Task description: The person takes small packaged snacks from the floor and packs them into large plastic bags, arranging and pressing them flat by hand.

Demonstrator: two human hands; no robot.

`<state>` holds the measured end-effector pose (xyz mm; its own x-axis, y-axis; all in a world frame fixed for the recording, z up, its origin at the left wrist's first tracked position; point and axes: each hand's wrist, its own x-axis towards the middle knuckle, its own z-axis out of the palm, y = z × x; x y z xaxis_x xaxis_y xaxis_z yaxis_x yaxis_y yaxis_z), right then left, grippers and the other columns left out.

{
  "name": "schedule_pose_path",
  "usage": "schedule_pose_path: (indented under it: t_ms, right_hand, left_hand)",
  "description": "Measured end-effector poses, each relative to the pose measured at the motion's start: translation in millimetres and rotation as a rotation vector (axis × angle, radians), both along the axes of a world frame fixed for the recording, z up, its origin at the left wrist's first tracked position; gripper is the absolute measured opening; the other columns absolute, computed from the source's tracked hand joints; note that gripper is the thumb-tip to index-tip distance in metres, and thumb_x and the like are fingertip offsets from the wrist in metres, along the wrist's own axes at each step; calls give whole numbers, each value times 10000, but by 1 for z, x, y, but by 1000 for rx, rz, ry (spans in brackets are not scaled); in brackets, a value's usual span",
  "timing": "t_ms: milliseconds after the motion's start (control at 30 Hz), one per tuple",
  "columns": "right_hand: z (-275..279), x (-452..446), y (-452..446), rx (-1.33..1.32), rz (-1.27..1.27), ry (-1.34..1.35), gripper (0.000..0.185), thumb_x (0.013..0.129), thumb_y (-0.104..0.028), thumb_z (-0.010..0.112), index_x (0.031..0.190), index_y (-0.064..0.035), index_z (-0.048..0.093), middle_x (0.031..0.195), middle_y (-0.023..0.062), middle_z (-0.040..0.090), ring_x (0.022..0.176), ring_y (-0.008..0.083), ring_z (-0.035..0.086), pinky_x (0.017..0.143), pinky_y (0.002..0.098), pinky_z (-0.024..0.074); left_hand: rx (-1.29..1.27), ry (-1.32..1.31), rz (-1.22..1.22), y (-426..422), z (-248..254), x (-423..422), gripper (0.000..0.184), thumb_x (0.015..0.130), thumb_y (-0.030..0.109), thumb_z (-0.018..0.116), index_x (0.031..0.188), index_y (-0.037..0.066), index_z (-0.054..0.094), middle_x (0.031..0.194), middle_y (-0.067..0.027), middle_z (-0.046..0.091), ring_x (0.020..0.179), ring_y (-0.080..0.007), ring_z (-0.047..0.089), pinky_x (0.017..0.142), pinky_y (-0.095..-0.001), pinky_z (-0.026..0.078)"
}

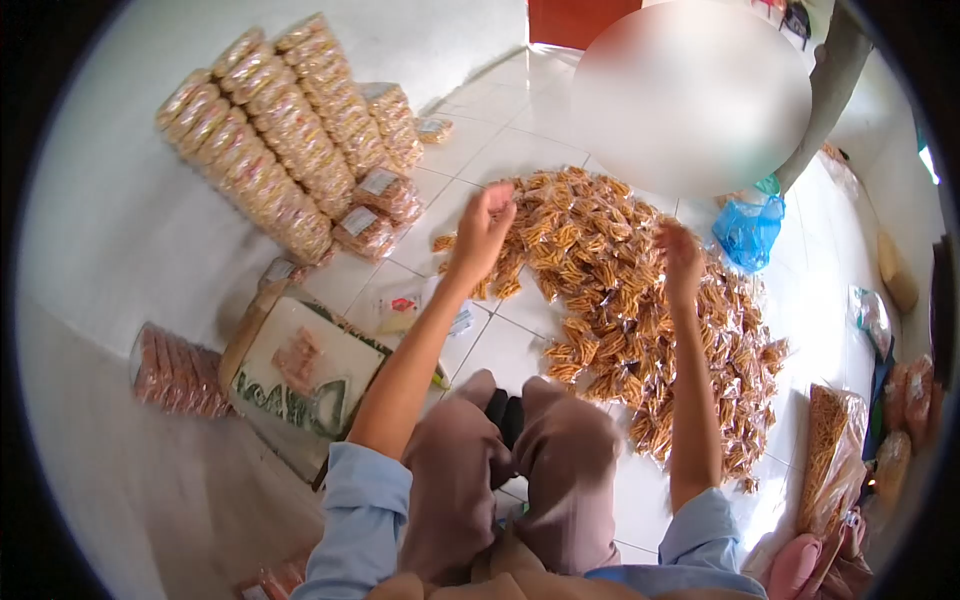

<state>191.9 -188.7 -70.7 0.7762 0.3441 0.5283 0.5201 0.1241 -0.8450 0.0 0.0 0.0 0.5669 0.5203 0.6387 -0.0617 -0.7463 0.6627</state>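
A broad heap of small clear plastic packets of brown stick snacks (625, 290) covers the floor ahead of me. My left hand (485, 232) is raised at the heap's left edge, its fingers curled in and slightly blurred; whatever may be inside them is hidden. Over the heap's right part is my right hand (681, 262), its fingers smeared by motion. No packet can be made out in that hand.
Long stacked packs of pale rounds (270, 130) lean against the left wall. A carton (300, 370) stands left of my knees. Beyond the heap are a blue plastic bag (750, 230) and a blurred-out area. A long bag of snack sticks (832, 455) lies right.
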Motion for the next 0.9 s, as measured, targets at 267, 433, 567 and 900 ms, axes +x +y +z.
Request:
schedule_pose_path:
  t_ms: [267, 433, 567, 900]
  right_hand:
    - [-285, -20, -85, -717, 156, 40, 158, 793, -100, 571, 937, -38, 591, 891, 119, 599, 838, 255, 569, 725, 354, 460]
    - [-339, -20, -72, -944, 139, -184, 319, 728, -104, 632, 1028, -62, 531, 1033, 137, 532, 985, 325, 487, 821, 395, 414]
    - [-353, -19, -63, -1093, 100, -302, 347, 728, -121, 624, 1051, -55, 513, 1046, 135, 534, 999, 322, 484, 838, 400, 407]
    - [-269, 4, -26, -548, 380, 522, 231, 854, -122, 557, 1036, 19, 537, 834, 111, 646, 743, 100, 589, 628, 277, 467]
  left_hand:
    - [-656, 429, -261, -124, -364, 61, 255, 839, 161, 555, 1059, 38, 519, 1004, -123, 562, 950, -225, 548, 831, -343, 433]
    - [-245, 490, -313, -129, -415, 85, 448, 747, 33, 580, 1169, 80, 436, 1094, -137, 462, 1035, -315, 467, 885, -366, 397]
    - [-282, 669, -420, -131, -432, 95, 462, 715, 10, 590, 1148, 74, 440, 1099, -140, 472, 1074, -327, 428, 900, -373, 376]
    - [-754, 297, -307, -93, -360, 102, 337, 756, 167, 683, 1044, 33, 571, 900, -39, 605, 810, -130, 570, 732, -268, 462]
